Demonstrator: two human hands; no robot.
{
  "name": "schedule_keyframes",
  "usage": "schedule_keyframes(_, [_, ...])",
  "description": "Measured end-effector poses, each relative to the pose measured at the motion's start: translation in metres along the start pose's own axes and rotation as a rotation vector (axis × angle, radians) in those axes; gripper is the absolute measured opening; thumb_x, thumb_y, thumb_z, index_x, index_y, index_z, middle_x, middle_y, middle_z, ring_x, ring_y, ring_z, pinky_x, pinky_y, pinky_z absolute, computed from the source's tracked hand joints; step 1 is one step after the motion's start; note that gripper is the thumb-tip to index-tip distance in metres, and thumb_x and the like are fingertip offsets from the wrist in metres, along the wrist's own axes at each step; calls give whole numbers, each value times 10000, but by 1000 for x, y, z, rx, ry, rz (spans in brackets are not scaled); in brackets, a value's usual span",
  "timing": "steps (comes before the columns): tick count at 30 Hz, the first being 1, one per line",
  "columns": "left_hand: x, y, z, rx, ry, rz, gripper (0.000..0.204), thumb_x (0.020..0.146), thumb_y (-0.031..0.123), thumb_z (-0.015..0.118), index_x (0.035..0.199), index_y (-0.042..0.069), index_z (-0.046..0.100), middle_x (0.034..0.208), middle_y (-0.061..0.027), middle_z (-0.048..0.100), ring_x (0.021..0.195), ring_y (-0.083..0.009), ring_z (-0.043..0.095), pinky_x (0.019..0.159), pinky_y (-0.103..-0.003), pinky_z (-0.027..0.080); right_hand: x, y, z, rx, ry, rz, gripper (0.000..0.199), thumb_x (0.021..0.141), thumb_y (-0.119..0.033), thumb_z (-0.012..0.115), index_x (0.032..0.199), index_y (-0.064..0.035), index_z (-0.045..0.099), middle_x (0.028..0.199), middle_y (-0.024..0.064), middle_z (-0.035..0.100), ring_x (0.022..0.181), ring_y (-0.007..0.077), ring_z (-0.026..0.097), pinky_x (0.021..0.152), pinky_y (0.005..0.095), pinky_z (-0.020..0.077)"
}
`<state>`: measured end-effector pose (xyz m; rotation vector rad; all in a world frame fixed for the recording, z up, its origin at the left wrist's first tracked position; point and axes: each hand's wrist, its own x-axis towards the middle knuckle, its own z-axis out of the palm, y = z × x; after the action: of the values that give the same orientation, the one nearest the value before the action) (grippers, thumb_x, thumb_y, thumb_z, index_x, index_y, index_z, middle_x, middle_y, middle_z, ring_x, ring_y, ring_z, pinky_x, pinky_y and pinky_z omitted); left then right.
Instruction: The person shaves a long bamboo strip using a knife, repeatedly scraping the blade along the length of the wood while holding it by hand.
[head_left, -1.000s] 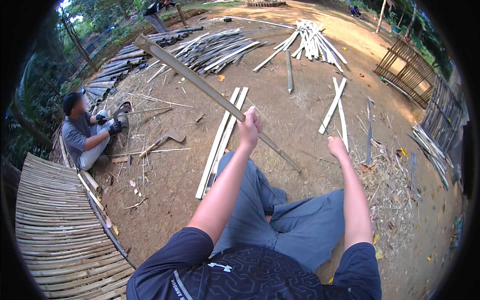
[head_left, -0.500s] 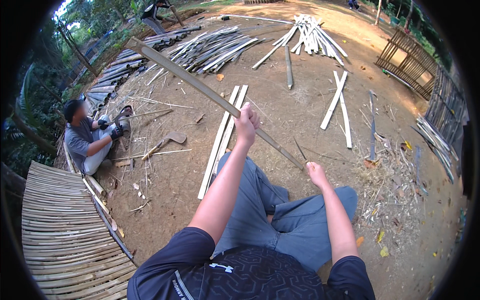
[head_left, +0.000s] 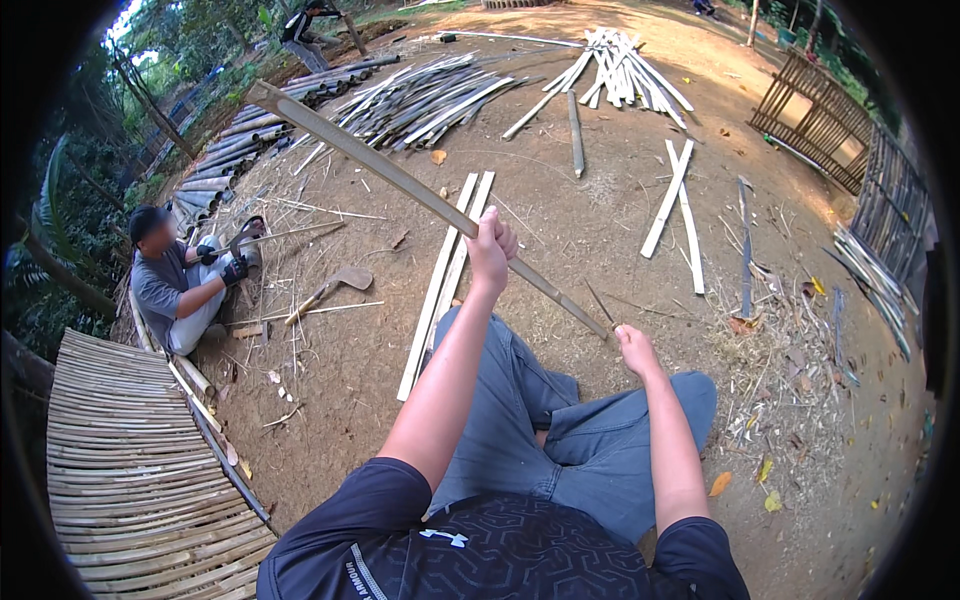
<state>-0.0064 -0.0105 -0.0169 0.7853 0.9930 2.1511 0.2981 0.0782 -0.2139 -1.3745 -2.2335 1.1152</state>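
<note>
My left hand [head_left: 490, 250] is wrapped round the middle of a long split bamboo strip [head_left: 385, 172]. The strip slants from the upper left down to the lower right, off the ground in front of my crossed legs. My right hand [head_left: 636, 352] is closed round the handle of a knife [head_left: 600, 303], whose thin dark blade points up and to the left. The strip's lower end lies just left of the knife and my right fingers; whether they touch I cannot tell. Under my left forearm, two pale bamboo strips [head_left: 440, 285] lie side by side on the dirt.
At the left a seated person [head_left: 170, 275] in gloves handles a strip beside a large blade with a wooden handle [head_left: 335, 290]. A bamboo slat platform [head_left: 140, 450] stands near left. Piles of strips [head_left: 625, 70] lie farther off, with two crossed strips [head_left: 680, 210] at right.
The strip and both hands keep almost the same place. The view has shifted slightly, and the seated person's head and hands have moved a little.
</note>
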Motion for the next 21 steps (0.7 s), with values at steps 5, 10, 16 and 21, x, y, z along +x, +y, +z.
schedule_keyframes(5, [0, -1, -3, -13, 0, -5, 426, 1007, 302, 441, 643, 163, 270, 511, 50, 236, 426, -79, 199, 410, -291, 168, -2, -7, 1, -13, -139, 54, 358, 1021, -360, 469, 1039, -45, 636, 978, 224, 688, 978, 422, 649, 837, 512, 486])
schedule_keyframes(10, [0, -1, -4, -10, 9, 0, 428, 1008, 302, 444, 642, 166, 269, 511, 52, 229, 426, -79, 193, 412, -292, 165, -3, -31, -2, -252, 142, 50, 335, 1016, -345, 490, 1072, -36, 607, 955, 230, 686, 934, 431, 669, 802, 536, 518])
schedule_keyframes(16, [0, 2, 1, 4, 5, 0, 442, 1011, 309, 447, 637, 166, 261, 513, 54, 224, 429, -80, 188, 417, -293, 167, 47, -77, -55, -547, 507, 6, 317, 1008, -336, 525, 1103, -35, 557, 977, 217, 666, 837, 406, 694, 699, 513, 563])
schedule_keyframes(21, [-4, 1, -3, -24, 41, 1, 446, 1007, 297, 467, 632, 163, 265, 508, 54, 227, 422, -80, 193, 414, -292, 170, 47, -71, -62, -428, 473, 33, 341, 1013, -342, 511, 1129, -31, 589, 930, 232, 675, 866, 428, 683, 745, 531, 544])
